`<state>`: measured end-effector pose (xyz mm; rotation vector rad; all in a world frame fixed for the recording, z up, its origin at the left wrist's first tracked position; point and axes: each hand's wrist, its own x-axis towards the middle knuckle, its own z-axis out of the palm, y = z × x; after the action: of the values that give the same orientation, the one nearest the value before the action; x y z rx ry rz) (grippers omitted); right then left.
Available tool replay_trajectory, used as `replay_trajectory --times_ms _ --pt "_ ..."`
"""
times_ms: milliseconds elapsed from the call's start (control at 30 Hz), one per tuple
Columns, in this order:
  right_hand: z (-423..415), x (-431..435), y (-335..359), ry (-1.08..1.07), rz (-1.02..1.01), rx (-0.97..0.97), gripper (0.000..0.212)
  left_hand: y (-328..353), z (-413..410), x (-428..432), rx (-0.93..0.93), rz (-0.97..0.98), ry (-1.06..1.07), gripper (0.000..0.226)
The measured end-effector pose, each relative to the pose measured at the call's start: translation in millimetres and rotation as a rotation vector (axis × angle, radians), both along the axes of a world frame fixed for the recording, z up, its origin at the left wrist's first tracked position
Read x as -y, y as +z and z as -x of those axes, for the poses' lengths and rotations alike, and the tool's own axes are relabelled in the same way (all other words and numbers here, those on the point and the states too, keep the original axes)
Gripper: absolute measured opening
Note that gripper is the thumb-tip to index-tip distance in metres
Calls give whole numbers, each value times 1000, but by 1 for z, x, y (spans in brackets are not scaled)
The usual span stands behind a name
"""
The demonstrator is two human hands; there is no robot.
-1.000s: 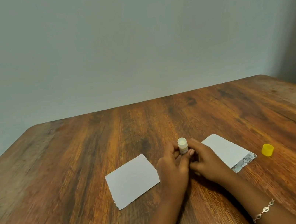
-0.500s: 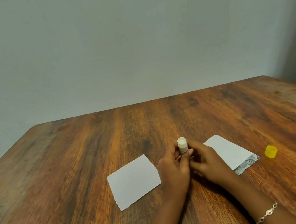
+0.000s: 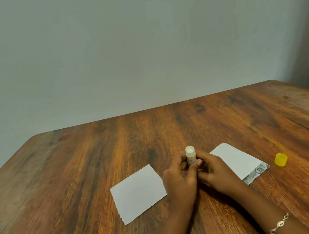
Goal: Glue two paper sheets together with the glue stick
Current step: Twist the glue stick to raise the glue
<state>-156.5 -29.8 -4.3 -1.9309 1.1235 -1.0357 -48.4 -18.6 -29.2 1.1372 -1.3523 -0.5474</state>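
An uncapped glue stick (image 3: 190,154) stands upright between both hands, its white tip showing above the fingers. My left hand (image 3: 181,181) grips its body with thumb and fingers curled round it. My right hand (image 3: 217,171) wraps the lower part of the stick from the right. A white paper sheet (image 3: 138,193) lies flat on the table to the left of my hands. A second sheet (image 3: 237,161), with print showing at its near edge, lies to the right, partly under my right hand. The yellow cap (image 3: 281,159) sits on the table further right.
Everything rests on a brown wooden table (image 3: 77,169) against a plain grey wall. The table's far edge runs across the middle of the view. A bracelet (image 3: 278,225) circles my right wrist.
Both hands keep holding the glue stick in the same spot; the view has shifted slightly. Nothing else has moved.
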Motion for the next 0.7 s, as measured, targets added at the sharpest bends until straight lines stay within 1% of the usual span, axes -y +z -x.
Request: replay_trajectory --times_ms 100,200,267,333,400,433,533,567,633,700 --pt "-4 0 -3 -73 59 -65 45 0 1 -1 -33 -6 -10 18" --pt "0 3 0 -93 71 -66 36 1 1 -2 -32 -6 -18 16" --pt "5 4 5 -35 1 3 35 1 1 -2 -32 -8 -34 17" --pt "10 4 8 44 -96 109 40 1 2 -2 -15 -8 -38 16" --pt "11 2 6 66 -116 142 43 1 1 -2 -4 -13 -32 17" --pt "9 1 5 53 -92 118 42 1 1 -2 -10 -15 -27 17" --pt "0 1 -2 -19 30 -60 35 2 0 -1 -41 -25 -4 19" --pt "-3 1 -3 -55 56 -87 32 2 0 -1 -42 -27 -7 19" --pt "-5 1 -3 -122 101 -86 29 3 0 -2 -24 -33 -26 18" --pt "-3 3 0 -130 110 -70 28 3 0 -3 -8 -35 -37 17"
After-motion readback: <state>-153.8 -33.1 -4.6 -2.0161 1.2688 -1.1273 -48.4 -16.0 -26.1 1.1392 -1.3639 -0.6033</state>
